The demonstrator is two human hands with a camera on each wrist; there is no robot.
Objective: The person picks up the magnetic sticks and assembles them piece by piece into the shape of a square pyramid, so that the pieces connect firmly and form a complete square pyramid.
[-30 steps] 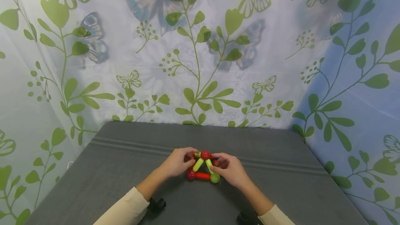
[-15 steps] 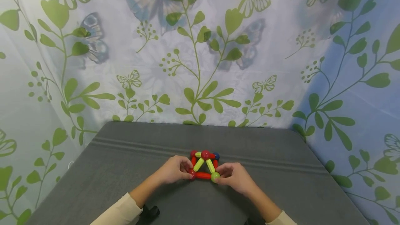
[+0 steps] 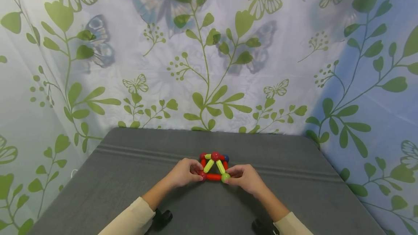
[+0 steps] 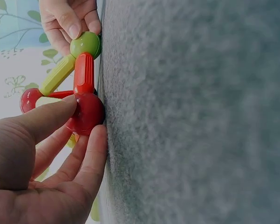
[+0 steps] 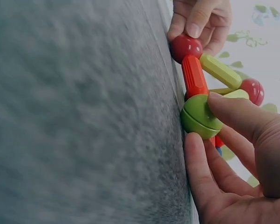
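A frame of coloured magnetic sticks and balls rests on the grey table. My left hand (image 3: 184,172) pinches its front-left red ball (image 4: 87,113) between thumb and fingers. At the front right, the thumb and fingers of my right hand (image 3: 245,178) pinch the green ball (image 5: 200,116). A red stick (image 3: 213,177) joins these two balls. Two yellow-green sticks (image 3: 209,166) slope up to a raised red ball (image 3: 215,156). Behind stand another red ball (image 3: 203,156) and a blue ball (image 3: 226,158), partly hidden.
The grey cloth-covered table (image 3: 209,209) reaches back to a hanging curtain (image 3: 209,64) printed with leaves and butterflies. Black devices (image 3: 162,219) show beneath both wrists. A small pale loop (image 3: 74,172) lies beyond the table's left edge.
Both hands came from the frame's sides down to its front balls, the left on the red one, the right on the green one. The frame then shifted slightly away from me.
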